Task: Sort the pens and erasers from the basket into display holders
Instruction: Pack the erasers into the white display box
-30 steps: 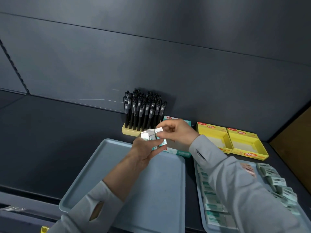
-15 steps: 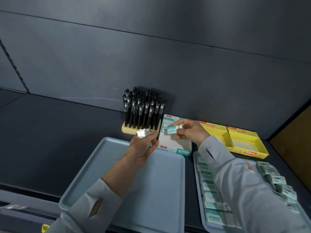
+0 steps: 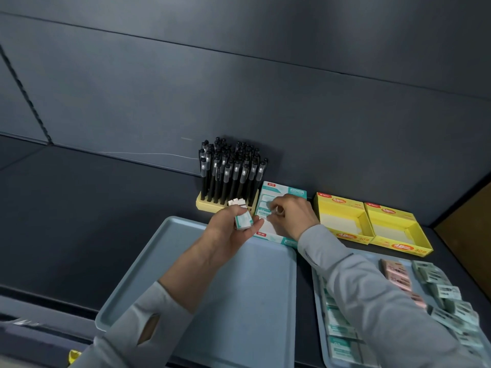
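Erasers (image 3: 243, 221) in teal-and-white sleeves, a small stack of them, sit clutched in the left hand (image 3: 225, 235), fingers curled round the bundle, just above the far edge of the blue-grey tray (image 3: 212, 301). Over to the right hand (image 3: 291, 217): it's down inside the teal display box (image 3: 285, 191), thumb and fingertips pinching one eraser (image 3: 266, 205) low against the box floor (blurred, so the exact contact is hard to read). That box stands between the pale yellow pen holder (image 3: 210, 205), packed with upright black pens (image 3: 231, 168), and two open yellow boxes (image 3: 342, 216) side by side. Nearer the person, a second tray (image 3: 316, 288) carries rows of sleeved erasers, a few pink ones (image 3: 396, 274) among them, partly hidden under the grey sleeve (image 3: 372, 301).
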